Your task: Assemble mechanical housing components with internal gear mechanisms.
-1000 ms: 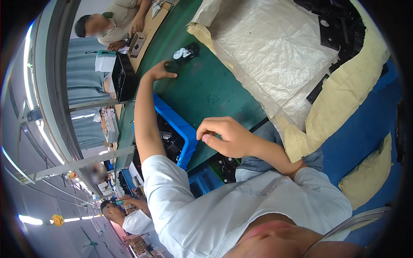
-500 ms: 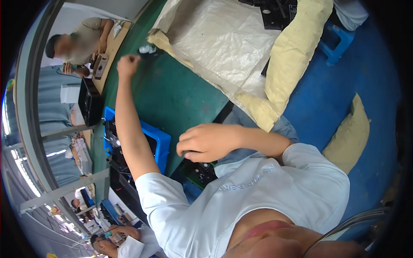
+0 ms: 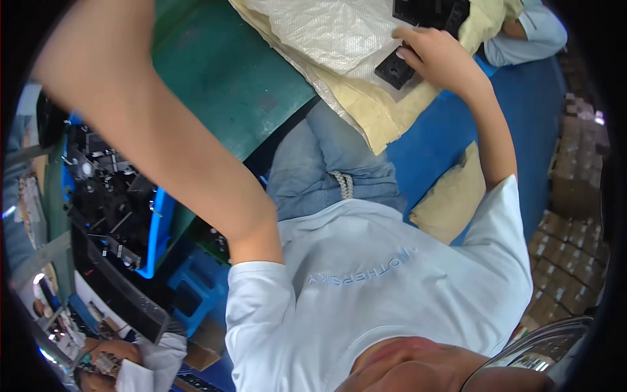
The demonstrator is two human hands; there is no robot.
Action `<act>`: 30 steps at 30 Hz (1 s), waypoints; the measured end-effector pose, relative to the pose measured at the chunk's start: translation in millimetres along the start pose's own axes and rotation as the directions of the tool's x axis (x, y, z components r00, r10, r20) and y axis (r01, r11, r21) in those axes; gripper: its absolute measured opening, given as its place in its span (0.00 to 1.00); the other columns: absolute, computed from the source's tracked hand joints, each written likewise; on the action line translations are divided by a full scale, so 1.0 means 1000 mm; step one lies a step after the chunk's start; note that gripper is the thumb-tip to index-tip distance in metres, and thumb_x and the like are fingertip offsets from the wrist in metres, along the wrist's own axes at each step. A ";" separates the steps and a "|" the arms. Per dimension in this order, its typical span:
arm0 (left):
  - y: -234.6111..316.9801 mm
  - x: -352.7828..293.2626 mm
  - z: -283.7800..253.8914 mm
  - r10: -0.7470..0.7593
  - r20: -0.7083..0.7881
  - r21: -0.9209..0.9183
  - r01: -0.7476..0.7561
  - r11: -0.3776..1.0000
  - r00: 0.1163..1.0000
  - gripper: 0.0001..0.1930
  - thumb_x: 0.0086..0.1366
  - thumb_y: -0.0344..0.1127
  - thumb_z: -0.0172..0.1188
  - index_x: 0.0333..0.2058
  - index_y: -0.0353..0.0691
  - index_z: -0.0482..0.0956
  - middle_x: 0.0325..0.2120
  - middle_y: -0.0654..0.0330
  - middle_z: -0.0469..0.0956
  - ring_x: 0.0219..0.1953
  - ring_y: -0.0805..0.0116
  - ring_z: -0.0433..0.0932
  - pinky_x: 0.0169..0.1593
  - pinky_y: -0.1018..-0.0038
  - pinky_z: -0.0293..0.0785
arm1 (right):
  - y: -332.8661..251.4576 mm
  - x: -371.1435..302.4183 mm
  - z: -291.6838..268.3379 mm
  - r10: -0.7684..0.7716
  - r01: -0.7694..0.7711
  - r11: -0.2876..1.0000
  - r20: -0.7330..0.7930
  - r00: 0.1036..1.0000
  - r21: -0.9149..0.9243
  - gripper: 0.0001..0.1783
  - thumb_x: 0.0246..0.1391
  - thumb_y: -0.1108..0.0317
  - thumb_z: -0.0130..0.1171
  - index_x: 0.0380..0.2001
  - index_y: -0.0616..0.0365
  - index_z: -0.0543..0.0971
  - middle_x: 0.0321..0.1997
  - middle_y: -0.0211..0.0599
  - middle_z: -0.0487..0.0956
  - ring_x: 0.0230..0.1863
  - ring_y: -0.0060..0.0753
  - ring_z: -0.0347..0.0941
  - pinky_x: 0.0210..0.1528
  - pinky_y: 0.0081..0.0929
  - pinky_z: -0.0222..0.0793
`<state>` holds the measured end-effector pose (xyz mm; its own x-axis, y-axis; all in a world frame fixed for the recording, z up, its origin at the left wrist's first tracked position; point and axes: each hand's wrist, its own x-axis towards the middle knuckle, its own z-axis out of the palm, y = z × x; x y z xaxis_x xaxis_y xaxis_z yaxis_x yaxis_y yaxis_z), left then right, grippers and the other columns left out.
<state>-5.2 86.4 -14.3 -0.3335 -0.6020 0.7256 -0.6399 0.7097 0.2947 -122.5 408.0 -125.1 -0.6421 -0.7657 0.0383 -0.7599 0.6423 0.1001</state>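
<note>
Fingers on the right hand (image 3: 441, 59) are spread away from the thumb, which sits over or right beside 1 black plastic part (image 3: 395, 69), upper right, on the white woven sack (image 3: 326, 32); can't tell if they touch. Left hand (image 3: 108, 39)? Blurry and cut off at upper left, fingers unreadable. A sloppy pinch could drop the part, and the floppy yellow edge (image 3: 392, 117) might snag fingertips. Co-worker's sleeve (image 3: 543, 29) is near enough for a bump. Decent open room on the green tabletop (image 3: 215, 75), upper middle, ending near the jeans (image 3: 300, 163).
</note>
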 end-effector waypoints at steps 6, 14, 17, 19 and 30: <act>-0.036 -0.114 -0.033 -0.172 0.071 -0.965 0.112 0.238 0.982 0.12 0.64 0.35 0.63 0.37 0.28 0.80 0.25 0.57 0.81 0.20 0.78 0.74 0.28 0.89 0.70 | -0.012 0.002 -0.017 -0.042 0.115 0.970 0.320 0.947 -0.212 0.35 0.33 0.78 0.68 0.52 0.51 0.75 0.44 0.37 0.79 0.37 0.43 0.78 0.43 0.32 0.75; -0.027 -0.136 0.020 0.229 0.082 -0.590 0.232 -0.774 0.970 0.13 0.68 0.35 0.47 0.45 0.36 0.74 0.41 0.51 0.75 0.49 0.60 0.73 0.55 0.63 0.66 | 0.008 0.041 0.000 -0.245 0.296 0.952 0.379 0.892 -0.080 0.36 0.38 0.71 0.68 0.55 0.51 0.71 0.47 0.39 0.79 0.35 0.40 0.78 0.38 0.30 0.77; -0.015 -0.136 0.019 0.126 0.282 -0.445 0.246 -0.861 0.951 0.11 0.74 0.39 0.42 0.38 0.41 0.70 0.24 0.63 0.62 0.30 0.69 0.62 0.39 0.69 0.60 | 0.007 0.053 -0.020 -0.286 0.196 0.944 0.359 0.889 0.265 0.42 0.35 0.70 0.71 0.58 0.53 0.68 0.50 0.41 0.77 0.37 0.38 0.79 0.39 0.29 0.77; -0.021 -0.142 0.038 0.228 0.186 -0.407 0.286 -0.867 0.956 0.11 0.73 0.40 0.42 0.39 0.43 0.71 0.27 0.63 0.64 0.34 0.67 0.66 0.46 0.65 0.65 | -0.006 0.045 -0.018 -0.354 0.208 0.619 0.032 0.935 0.757 0.41 0.37 0.61 0.71 0.58 0.55 0.67 0.52 0.48 0.76 0.39 0.39 0.79 0.40 0.30 0.77; -0.019 -0.159 0.061 0.012 0.520 -0.510 0.321 -0.798 0.854 0.10 0.73 0.37 0.43 0.32 0.43 0.67 0.22 0.65 0.59 0.26 0.72 0.58 0.32 0.75 0.56 | -0.107 0.021 0.022 0.081 0.182 -0.328 -0.164 0.983 0.927 0.38 0.55 0.44 0.54 0.59 0.63 0.66 0.54 0.55 0.75 0.45 0.38 0.75 0.42 0.27 0.74</act>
<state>17.5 146.5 -173.3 -0.6522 -0.6962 0.2998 0.7565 -0.5730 0.3151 -57.2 324.1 -156.6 -0.6758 -0.7067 0.2092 0.0386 -0.3174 -0.9475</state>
